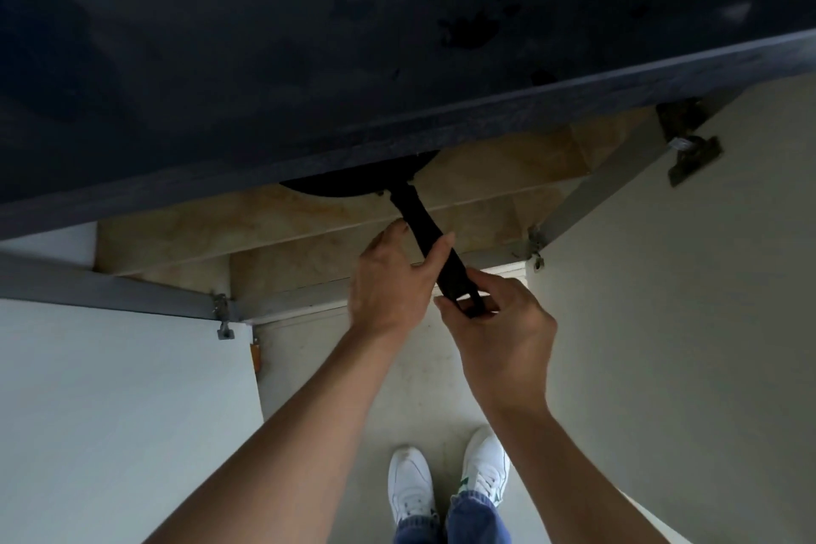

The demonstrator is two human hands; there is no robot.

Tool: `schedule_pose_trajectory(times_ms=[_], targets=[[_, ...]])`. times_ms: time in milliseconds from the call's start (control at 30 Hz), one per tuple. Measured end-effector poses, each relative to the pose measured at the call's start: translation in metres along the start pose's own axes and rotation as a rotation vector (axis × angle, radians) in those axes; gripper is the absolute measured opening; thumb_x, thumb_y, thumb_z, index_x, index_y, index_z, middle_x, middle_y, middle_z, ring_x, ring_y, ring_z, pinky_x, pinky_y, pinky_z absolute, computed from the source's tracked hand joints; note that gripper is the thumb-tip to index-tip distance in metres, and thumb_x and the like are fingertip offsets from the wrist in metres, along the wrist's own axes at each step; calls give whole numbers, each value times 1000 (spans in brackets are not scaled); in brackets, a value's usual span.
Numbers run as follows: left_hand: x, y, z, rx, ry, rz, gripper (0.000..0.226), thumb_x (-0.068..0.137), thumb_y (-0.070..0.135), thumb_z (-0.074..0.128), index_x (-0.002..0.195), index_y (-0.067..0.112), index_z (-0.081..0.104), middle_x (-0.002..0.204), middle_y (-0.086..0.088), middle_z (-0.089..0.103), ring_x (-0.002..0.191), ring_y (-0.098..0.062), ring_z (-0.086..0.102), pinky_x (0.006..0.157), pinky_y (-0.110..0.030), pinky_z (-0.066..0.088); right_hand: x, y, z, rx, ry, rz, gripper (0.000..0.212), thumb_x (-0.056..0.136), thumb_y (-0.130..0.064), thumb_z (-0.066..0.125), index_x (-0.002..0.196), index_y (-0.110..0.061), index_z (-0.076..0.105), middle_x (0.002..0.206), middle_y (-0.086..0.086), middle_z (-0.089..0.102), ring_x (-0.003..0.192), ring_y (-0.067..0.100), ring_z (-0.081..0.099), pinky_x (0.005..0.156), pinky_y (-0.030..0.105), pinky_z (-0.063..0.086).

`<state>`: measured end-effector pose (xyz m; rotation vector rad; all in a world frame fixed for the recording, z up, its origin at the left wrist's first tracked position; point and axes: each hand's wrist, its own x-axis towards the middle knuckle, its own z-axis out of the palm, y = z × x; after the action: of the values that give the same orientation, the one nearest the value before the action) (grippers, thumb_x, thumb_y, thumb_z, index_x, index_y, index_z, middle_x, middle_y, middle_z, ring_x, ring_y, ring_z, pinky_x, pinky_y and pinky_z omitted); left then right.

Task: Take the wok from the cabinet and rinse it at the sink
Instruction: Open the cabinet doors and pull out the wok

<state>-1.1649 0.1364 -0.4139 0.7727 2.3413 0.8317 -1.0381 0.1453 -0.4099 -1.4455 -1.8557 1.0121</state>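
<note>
A black wok (353,181) lies inside the open base cabinet, mostly hidden under the dark countertop (397,57); only its near rim and long black handle (419,216) stick out toward me. My left hand (393,278) wraps the middle of the handle. Just below it, my right hand (499,322) closes around the handle's end. The sink is not in view.
Both white cabinet doors stand open, one at the left (110,411) and one at the right (662,322), with hinges on the frame. The cabinet floor (309,225) is beige tile. My white shoes (446,486) stand on the pale floor between the doors.
</note>
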Motion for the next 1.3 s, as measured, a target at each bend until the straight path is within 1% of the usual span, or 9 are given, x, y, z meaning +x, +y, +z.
schedule_pose_trajectory(times_ms=[200, 367, 433, 500, 600, 733, 1000, 1167, 1300], targets=[[1, -2, 10, -406, -141, -227, 51, 80, 50, 70, 91, 0, 67, 88, -10, 73, 86, -18, 69, 76, -30, 53, -31, 3, -3, 5, 7, 119, 35, 69, -17, 92, 101, -20, 77, 86, -4, 75, 65, 5, 68, 67, 1, 45], [-9, -13, 18, -671, -228, -322, 30, 78, 39, 77, 93, 13, 76, 95, 1, 79, 98, -11, 72, 96, -30, 50, -30, 6, -5, 166, -206, 416, 33, 77, -17, 85, 105, -20, 68, 89, -3, 74, 66, 9, 73, 70, 20, 59], [-11, -18, 16, -691, -226, -334, 44, 69, 46, 80, 95, 11, 76, 101, -5, 77, 102, -17, 71, 99, -35, 51, -17, 3, -6, 447, -342, 609, 30, 86, -14, 78, 114, -9, 67, 88, 8, 73, 65, 21, 75, 71, 35, 64], [-13, -20, 13, -717, -242, -356, 53, 63, 47, 80, 98, 8, 74, 107, -10, 75, 105, -22, 69, 101, -41, 51, -5, 1, -4, 620, -491, 717, 26, 94, -16, 69, 117, -4, 65, 91, 16, 72, 67, 25, 74, 69, 34, 64], [-16, -24, 9, -737, -280, -396, 42, 75, 38, 80, 102, 8, 72, 110, -13, 74, 103, -25, 70, 99, -47, 53, 2, 6, 3, 597, -663, 620, 23, 100, -20, 61, 115, -5, 67, 101, 18, 74, 74, 23, 74, 73, 31, 61], [-12, -28, 9, -794, -348, -393, 31, 87, 31, 71, 111, 11, 67, 109, -2, 76, 100, -19, 73, 98, -51, 52, -5, 18, 11, 671, -625, 583, 16, 98, -15, 62, 106, -4, 71, 96, 19, 75, 76, 22, 74, 74, 30, 60], [3, -26, 12, -919, -323, -452, 23, 90, 26, 67, 106, 9, 68, 96, 1, 76, 92, -16, 73, 79, -34, 56, 2, 19, 22, 564, -643, 599, 15, 95, -10, 64, 107, -3, 67, 92, 15, 77, 76, 23, 76, 84, 39, 63], [6, -26, 9, -1007, -352, -430, 20, 91, 20, 66, 105, 6, 66, 94, -1, 74, 93, -19, 72, 83, -37, 57, 5, 13, 32, 484, -632, 497, 5, 95, -18, 64, 99, -17, 61, 62, 3, 59, 49, 14, 57, 48, 29, 53], [6, -29, 8, -1017, -372, -437, 29, 90, 22, 68, 111, 3, 64, 107, -12, 73, 94, -22, 74, 78, -33, 58, 0, 15, 40, 436, -617, 443, 8, 98, -26, 59, 100, -19, 60, 61, 0, 56, 44, 15, 53, 41, 28, 47]])
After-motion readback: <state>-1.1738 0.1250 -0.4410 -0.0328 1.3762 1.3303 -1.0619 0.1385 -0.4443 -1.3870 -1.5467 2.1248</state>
